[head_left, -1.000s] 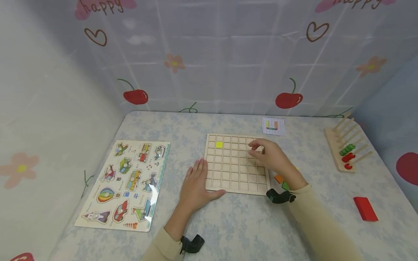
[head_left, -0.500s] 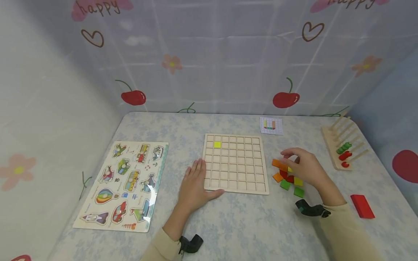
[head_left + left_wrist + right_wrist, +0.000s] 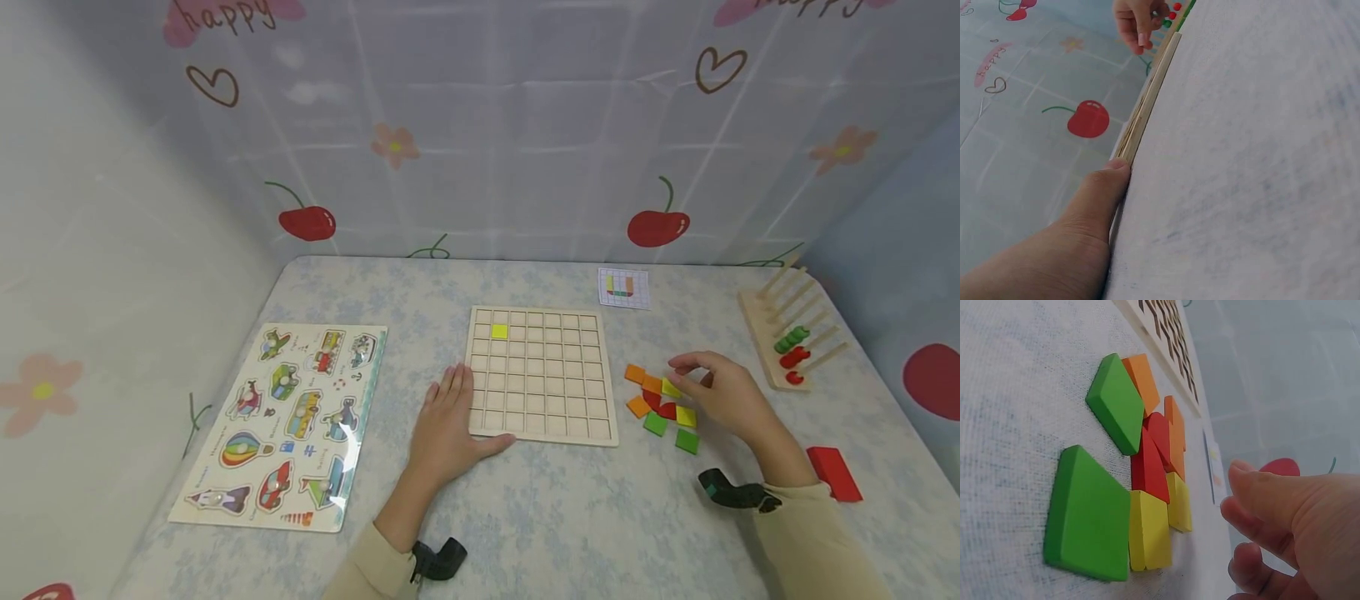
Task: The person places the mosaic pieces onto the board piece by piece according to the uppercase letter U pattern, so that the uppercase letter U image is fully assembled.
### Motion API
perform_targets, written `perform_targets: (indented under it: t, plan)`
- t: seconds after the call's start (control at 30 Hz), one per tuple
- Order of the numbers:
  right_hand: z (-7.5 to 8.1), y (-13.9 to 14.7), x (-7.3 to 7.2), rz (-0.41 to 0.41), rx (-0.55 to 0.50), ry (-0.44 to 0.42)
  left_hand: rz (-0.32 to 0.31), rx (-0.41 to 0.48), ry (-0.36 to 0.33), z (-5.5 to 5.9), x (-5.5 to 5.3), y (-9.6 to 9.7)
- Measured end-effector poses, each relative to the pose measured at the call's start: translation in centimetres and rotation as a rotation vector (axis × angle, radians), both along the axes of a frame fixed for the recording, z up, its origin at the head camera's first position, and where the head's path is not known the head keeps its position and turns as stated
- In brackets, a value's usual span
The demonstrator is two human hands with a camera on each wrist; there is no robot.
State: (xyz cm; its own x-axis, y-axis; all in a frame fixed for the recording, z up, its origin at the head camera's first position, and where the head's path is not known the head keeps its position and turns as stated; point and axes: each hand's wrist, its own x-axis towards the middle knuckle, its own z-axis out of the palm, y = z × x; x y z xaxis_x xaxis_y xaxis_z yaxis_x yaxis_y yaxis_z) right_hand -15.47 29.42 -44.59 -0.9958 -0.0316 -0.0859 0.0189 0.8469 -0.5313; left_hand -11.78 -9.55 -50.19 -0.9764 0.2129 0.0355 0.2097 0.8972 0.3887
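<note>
A wooden grid board (image 3: 540, 379) lies at the middle of the table, with one yellow tile (image 3: 499, 332) in a cell near its upper left. My left hand (image 3: 444, 433) rests flat by the board's left edge, thumb along the near edge; its thumb also shows at the board's corner in the left wrist view. Right of the board is a loose cluster of orange, red, yellow and green (image 3: 1094, 519) square tiles. My right hand (image 3: 723, 396) hovers at the cluster's right side, fingers loosely bent beside a yellow tile (image 3: 671, 387), with nothing visible between them.
A small pattern card (image 3: 624, 288) lies behind the board. At the left is a picture puzzle board (image 3: 330, 454) of vehicles. A pegged wooden stand (image 3: 767, 358) with green and red beads stands at the right, and a red block (image 3: 834, 474) lies nearer the front.
My right hand has moved from over the board's right side to the tile cluster, then slightly farther right, uncovering more tiles. The left hand stays in place on the board's edge.
</note>
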Motion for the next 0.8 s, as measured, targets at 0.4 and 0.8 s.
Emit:
perform_targets:
  t: [0.4, 0.8]
  plan:
    - [-0.53, 0.3, 0.13, -0.004, -0.015, -0.048, -0.006, 0.013, 0.009, -0.06, 0.0, -0.05]
    - [-0.89, 0.66, 0.31, 0.026, 0.018, -0.084, -0.007, 0.009, 0.013, -0.07, 0.04, -0.02]
